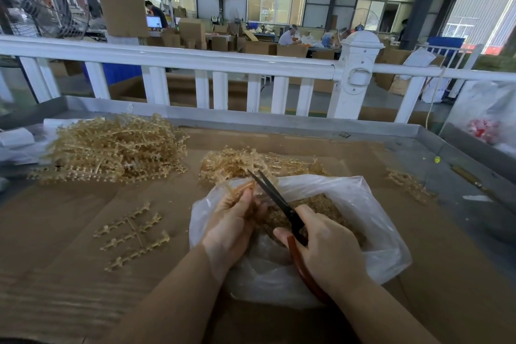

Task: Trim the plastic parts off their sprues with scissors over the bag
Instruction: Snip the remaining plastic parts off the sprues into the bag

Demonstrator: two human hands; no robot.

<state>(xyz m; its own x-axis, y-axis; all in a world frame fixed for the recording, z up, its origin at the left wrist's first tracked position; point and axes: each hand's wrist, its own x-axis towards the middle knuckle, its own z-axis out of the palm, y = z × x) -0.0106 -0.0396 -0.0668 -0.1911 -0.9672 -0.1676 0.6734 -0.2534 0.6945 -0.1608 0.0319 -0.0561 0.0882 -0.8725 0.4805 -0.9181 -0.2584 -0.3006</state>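
A big heap of untrimmed sprues [111, 148] lies far left on the cardboard-covered table [69, 246], and a smaller pile [251, 160] sits just beyond the bag. One flat sprue frame [134, 234] lies alone near left, and another loose piece [410, 186] lies at the right. A white railing [195, 60] runs along the far edge. The clear plastic bag [371, 220] lies open in the middle, amber cut parts [329, 209] heaped inside. Over it the left hand [231, 229] pinches a translucent amber sprue [240, 186], its thin branches poking up past the fingertips. The right hand [326, 248] grips the red handles of the scissors [275, 194], whose dark blades stand slightly parted and point far-left, just beside the held sprue.
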